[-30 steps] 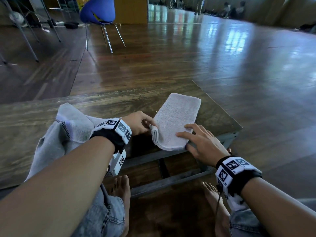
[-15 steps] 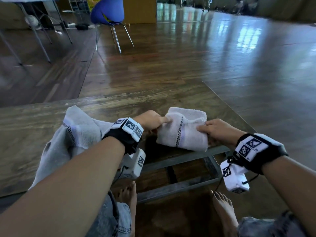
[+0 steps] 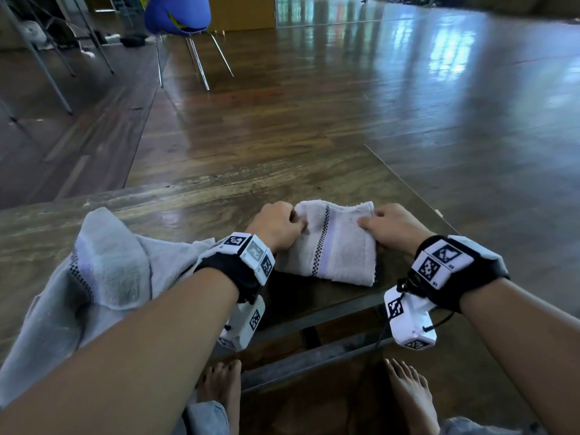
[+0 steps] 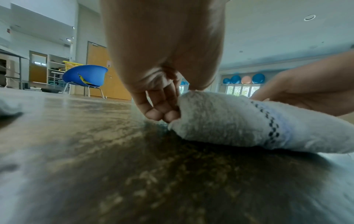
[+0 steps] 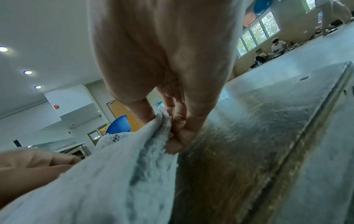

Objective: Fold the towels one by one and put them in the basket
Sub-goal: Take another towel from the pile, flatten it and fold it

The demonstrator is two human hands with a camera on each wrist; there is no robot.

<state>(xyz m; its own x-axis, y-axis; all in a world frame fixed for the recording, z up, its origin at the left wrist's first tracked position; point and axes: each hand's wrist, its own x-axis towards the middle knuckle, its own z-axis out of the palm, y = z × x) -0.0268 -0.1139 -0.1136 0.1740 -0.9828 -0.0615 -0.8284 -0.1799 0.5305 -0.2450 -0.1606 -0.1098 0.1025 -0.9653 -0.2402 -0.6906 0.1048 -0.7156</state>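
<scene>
A white folded towel (image 3: 332,246) with a dark checked stripe lies on the wooden table (image 3: 194,202) near its front edge. My left hand (image 3: 279,227) pinches the towel's left side; thumb and fingers (image 4: 162,112) close on the towel (image 4: 239,121). My right hand (image 3: 386,224) pinches the right side, where thumb and fingers (image 5: 178,136) clamp the towel (image 5: 114,174) layers. A second, unfolded white towel (image 3: 103,271) lies crumpled on the table to the left, partly under my left forearm. No basket shows in any view.
The table's right edge (image 3: 417,196) runs close beside my right hand. A blue chair (image 3: 179,20) stands on the wooden floor beyond the table. My bare feet (image 3: 408,397) rest under the table's metal frame (image 3: 314,359).
The long folded towel has been folded in half toward me, and its checked stripe is now on top. My right hand went from lying flat on it to pinching its right side.
</scene>
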